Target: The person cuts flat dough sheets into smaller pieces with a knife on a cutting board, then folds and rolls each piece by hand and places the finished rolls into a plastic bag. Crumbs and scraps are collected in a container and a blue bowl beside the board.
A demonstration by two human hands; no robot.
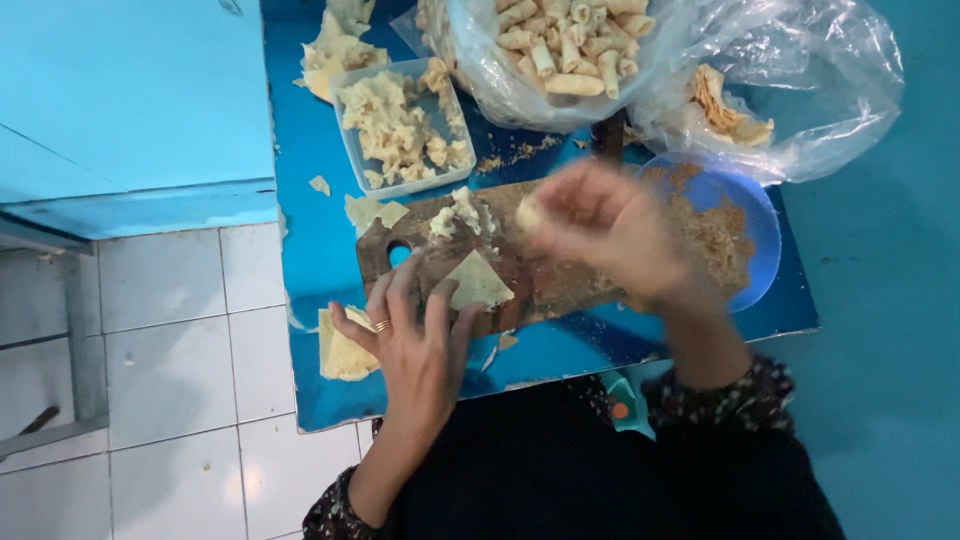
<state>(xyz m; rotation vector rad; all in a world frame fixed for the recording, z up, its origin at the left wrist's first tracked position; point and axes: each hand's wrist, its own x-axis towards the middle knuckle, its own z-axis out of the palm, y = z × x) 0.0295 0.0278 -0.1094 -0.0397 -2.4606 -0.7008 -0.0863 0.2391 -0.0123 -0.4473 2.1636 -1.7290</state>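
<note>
On a glossy blue counter (pixel 320 250), a brown wooden cutting board (pixel 520 270) carried a thin, limp-looking pale triangular dough wrapper (pixel 478 283), best lifted by its edges, beside the left hand's (pixel 415 350) open fingers, while the blurred right hand (pixel 600 225) pinched a small pale dough piece (pixel 527 213).

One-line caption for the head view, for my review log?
Left hand presses a pale triangular pastry wrapper on a brown wooden board; blurred right hand lifts a small rolled piece.

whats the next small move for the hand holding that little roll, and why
Probably carry the small roll in the right hand up to the clear bag of finished rolls and drop it in. It looks already rolled, and the left hand already rests on a fresh triangular wrapper on the wooden board.
</note>
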